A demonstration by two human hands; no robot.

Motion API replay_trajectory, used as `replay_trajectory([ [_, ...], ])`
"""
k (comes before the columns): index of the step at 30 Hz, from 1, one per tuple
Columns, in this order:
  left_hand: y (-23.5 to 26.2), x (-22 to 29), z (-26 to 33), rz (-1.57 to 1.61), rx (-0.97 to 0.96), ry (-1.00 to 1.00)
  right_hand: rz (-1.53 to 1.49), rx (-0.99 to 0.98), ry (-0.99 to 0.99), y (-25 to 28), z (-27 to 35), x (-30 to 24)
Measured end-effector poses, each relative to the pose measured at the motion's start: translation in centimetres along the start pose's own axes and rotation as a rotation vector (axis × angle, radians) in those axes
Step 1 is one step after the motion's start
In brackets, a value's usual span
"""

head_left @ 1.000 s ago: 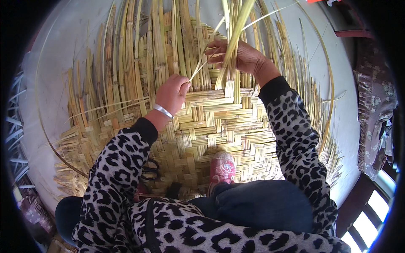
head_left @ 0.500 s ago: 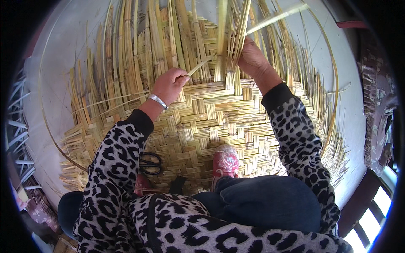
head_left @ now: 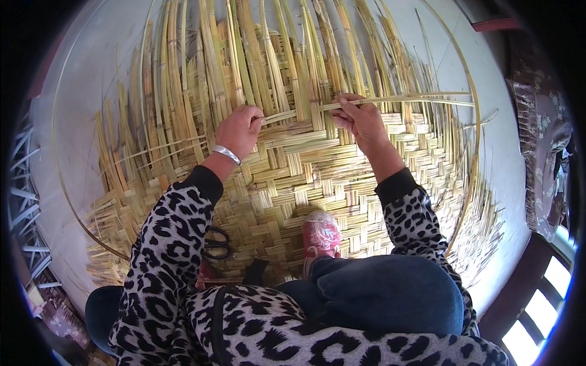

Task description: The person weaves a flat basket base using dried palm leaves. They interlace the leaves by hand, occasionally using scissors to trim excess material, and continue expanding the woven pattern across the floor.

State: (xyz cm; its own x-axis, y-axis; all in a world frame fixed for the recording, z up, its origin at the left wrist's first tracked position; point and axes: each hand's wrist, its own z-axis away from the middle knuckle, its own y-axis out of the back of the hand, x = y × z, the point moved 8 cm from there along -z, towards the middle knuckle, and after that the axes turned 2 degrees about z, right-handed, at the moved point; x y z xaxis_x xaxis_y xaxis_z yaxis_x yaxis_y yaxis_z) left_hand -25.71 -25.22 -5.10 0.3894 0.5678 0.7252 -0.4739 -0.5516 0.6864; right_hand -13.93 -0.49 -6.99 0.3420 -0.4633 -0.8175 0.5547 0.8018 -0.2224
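Observation:
A large woven mat of pale split strips (head_left: 342, 177) lies under my feet, its unwoven strips fanning away at the far side. My left hand (head_left: 239, 132), with a silver bracelet at the wrist, is closed in a pinch on a narrow crosswise strip (head_left: 421, 99). To the right, my right hand (head_left: 366, 127) pinches the same strip between thumb and fingers, just beyond the woven edge. The strip passes across the upright strips (head_left: 284, 91), and its long end sticks out to the right.
Black scissor handles (head_left: 218, 243) lie on the mat beside my left forearm. My pink shoe (head_left: 321, 236) rests on the weave. A thin curved strip (head_left: 474, 146) arches around the mat over the pale floor (head_left: 506, 177). Patterned cloth (head_left: 537, 146) hangs at the right.
The bundle of upright strips my right hand held up is lowered. My right hand has come nearer and grips the crosswise strip, which now lies across the uprights.

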Motion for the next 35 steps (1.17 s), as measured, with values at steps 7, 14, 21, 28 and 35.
replay_trajectory([
  [7, -0.2, 0.1, 0.0, -0.079, 0.061, 0.019, -0.023, -0.125, -0.055, -0.1, -0.1, -0.3],
  [14, -0.1, 0.4, 0.2, -0.067, 0.109, 0.024, 0.106, -0.036, -0.053, 0.4, -1.0, -0.6],
  [21, 0.1, 1.2, 0.9, -0.131, 0.203, 0.022, 0.151, 0.011, -0.112, 0.0, -0.5, -0.6],
  [28, 0.1, 1.0, 0.9, -0.133, 0.191, 0.047, 0.788, -0.022, 0.084, 0.0, 2.2, -2.9],
  [35, -0.2, 0.6, 1.0, -0.124, 0.224, 0.003, 1.827, -0.081, 0.603, -4.2, 0.3, -7.2],
])
